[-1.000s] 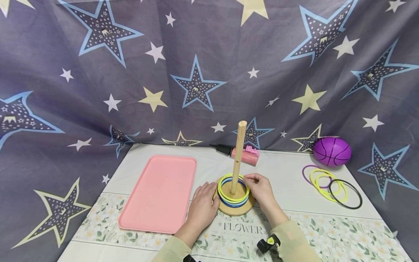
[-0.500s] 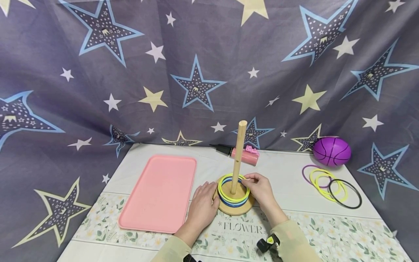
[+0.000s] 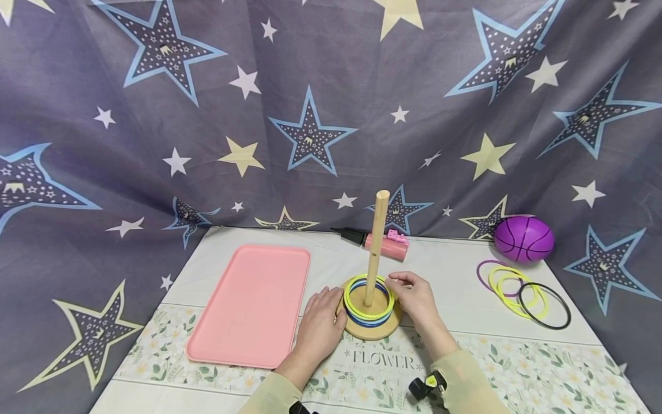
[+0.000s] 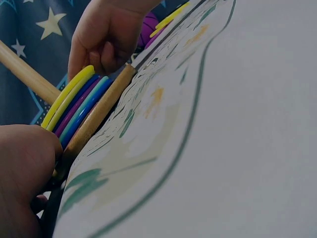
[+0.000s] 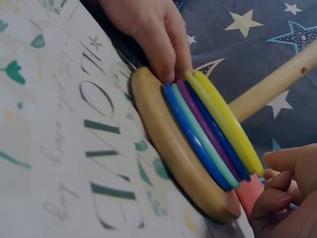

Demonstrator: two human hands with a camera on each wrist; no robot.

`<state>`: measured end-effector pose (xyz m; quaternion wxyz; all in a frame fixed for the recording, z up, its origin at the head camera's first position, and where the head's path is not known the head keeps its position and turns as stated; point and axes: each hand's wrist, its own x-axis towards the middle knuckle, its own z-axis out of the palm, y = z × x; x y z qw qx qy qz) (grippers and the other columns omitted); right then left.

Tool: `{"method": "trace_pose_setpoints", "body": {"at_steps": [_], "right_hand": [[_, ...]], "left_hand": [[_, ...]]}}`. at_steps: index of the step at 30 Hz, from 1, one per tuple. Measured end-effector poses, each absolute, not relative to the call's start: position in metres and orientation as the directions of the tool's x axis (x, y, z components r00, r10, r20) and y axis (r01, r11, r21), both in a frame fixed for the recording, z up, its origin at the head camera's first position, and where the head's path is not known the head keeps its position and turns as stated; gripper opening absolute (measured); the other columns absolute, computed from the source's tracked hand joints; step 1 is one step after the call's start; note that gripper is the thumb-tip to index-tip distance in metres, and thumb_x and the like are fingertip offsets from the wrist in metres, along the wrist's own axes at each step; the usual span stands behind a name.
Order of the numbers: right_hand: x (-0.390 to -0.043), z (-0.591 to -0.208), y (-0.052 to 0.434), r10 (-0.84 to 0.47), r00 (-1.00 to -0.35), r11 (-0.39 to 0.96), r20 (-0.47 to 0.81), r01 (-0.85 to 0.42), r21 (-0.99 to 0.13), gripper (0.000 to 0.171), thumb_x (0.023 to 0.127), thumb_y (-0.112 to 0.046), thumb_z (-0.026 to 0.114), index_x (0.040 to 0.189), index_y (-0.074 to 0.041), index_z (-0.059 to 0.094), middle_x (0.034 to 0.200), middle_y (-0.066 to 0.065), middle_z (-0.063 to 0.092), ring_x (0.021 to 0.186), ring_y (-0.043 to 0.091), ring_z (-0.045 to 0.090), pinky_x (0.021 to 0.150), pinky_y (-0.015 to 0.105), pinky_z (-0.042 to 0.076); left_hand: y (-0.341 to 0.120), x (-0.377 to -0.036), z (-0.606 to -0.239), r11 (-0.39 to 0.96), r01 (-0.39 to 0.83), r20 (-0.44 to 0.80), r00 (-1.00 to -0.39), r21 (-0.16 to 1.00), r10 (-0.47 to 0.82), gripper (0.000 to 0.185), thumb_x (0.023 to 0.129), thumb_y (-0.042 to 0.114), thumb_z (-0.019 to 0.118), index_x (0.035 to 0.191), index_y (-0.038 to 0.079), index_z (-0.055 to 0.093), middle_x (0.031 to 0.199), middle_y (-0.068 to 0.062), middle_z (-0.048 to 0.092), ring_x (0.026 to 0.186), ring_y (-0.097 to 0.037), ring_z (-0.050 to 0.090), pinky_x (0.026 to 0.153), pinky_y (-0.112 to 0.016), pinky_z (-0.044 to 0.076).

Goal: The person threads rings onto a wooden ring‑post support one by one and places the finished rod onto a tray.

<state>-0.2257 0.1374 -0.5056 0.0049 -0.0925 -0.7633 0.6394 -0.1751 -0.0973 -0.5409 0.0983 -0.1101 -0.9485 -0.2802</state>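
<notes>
A wooden peg (image 3: 377, 247) stands upright on a round wooden base (image 3: 369, 333). Around its foot lie stacked rings: yellow ones (image 5: 228, 119) uppermost, with dark blue, purple (image 5: 205, 124), light blue and blue (image 5: 190, 136) below. My left hand (image 3: 322, 322) rests at the base's left side, fingers extended, fingertips right at the rings in the right wrist view. My right hand (image 3: 415, 299) is at the stack's right side. Its index fingertip is right at the top yellow ring's edge, the other fingers bent, and no ring lies in its grasp.
Left of the base lies a pink tray (image 3: 253, 305). A pink hand pump (image 3: 388, 246) lies behind the peg. Loose yellow rings (image 3: 509, 287), a purple ring (image 3: 481, 273) and a black ring (image 3: 564, 305) lie at the right, before a purple ball (image 3: 524, 238).
Half a second ago my right fingertips reached over the top yellow ring's rim; now they have drawn back slightly to the right. My left hand and the stack stay in place.
</notes>
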Motion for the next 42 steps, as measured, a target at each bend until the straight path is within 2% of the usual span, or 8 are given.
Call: {"method": "trace_pose_setpoints", "body": {"at_steps": [5,10,19,29,35,42], "right_hand": [[-0.223,-0.499,0.15,0.169,-0.98,0.154,-0.109,0.136,-0.979,0.028,0.103,-0.017,0.078,0.124,0.0,0.076,0.105,0.008,0.062,0.058,0.003,0.045,0.049,0.017,0.039],[-0.219,-0.493,0.169,0.204,-0.976,0.161,-0.081,0.115,-0.98,0.034,0.102,-0.02,0.08,0.129,0.001,0.075,0.109,0.008,0.062,0.059,0.003,0.049,0.05,0.018,0.043],[-0.211,-0.487,0.209,0.277,-0.96,0.199,-0.043,0.101,-0.975,0.04,0.104,-0.023,0.079,0.135,0.002,0.072,0.102,-0.001,0.061,0.067,0.004,0.052,0.056,0.021,0.051],[-0.203,-0.487,0.255,0.395,-0.917,0.202,-0.049,0.139,-0.969,0.042,0.104,-0.024,0.079,0.139,-0.001,0.071,0.098,-0.008,0.06,0.069,0.002,0.055,0.057,0.021,0.054],[-0.199,-0.487,0.277,0.463,-0.884,0.173,-0.062,0.159,-0.972,0.039,0.104,-0.024,0.08,0.136,-0.003,0.073,0.096,-0.01,0.061,0.066,0.001,0.054,0.054,0.019,0.052],[-0.195,-0.492,0.303,0.553,-0.833,0.234,-0.029,0.188,-0.954,0.033,0.102,-0.027,0.081,0.127,-0.007,0.075,0.09,-0.016,0.062,0.066,0.002,0.054,0.052,0.017,0.05]], "left_hand": [[-0.097,-0.175,-0.541,0.816,0.264,0.246,-0.957,0.514,0.154,0.052,0.11,0.023,0.064,0.158,0.004,0.059,0.161,-0.016,0.058,0.158,-0.039,0.043,0.134,-0.056,0.025],[-0.098,-0.175,-0.541,0.815,0.267,0.251,-0.956,0.514,0.155,0.052,0.11,0.022,0.064,0.158,0.003,0.059,0.161,-0.017,0.059,0.158,-0.039,0.043,0.134,-0.057,0.025],[-0.097,-0.175,-0.54,0.817,0.266,0.249,-0.956,0.512,0.156,0.052,0.11,0.022,0.064,0.158,0.003,0.059,0.161,-0.017,0.058,0.157,-0.039,0.043,0.134,-0.057,0.025],[-0.097,-0.175,-0.54,0.819,0.268,0.247,-0.956,0.507,0.16,0.052,0.11,0.022,0.064,0.158,0.003,0.059,0.161,-0.017,0.058,0.158,-0.039,0.043,0.134,-0.057,0.025],[-0.097,-0.175,-0.54,0.817,0.266,0.241,-0.957,0.513,0.16,0.052,0.11,0.022,0.063,0.158,0.003,0.059,0.161,-0.017,0.058,0.158,-0.039,0.043,0.134,-0.057,0.025],[-0.096,-0.175,-0.54,0.817,0.259,0.234,-0.96,0.516,0.157,0.052,0.11,0.022,0.063,0.158,0.003,0.058,0.162,-0.017,0.057,0.158,-0.039,0.042,0.134,-0.057,0.024]]}}
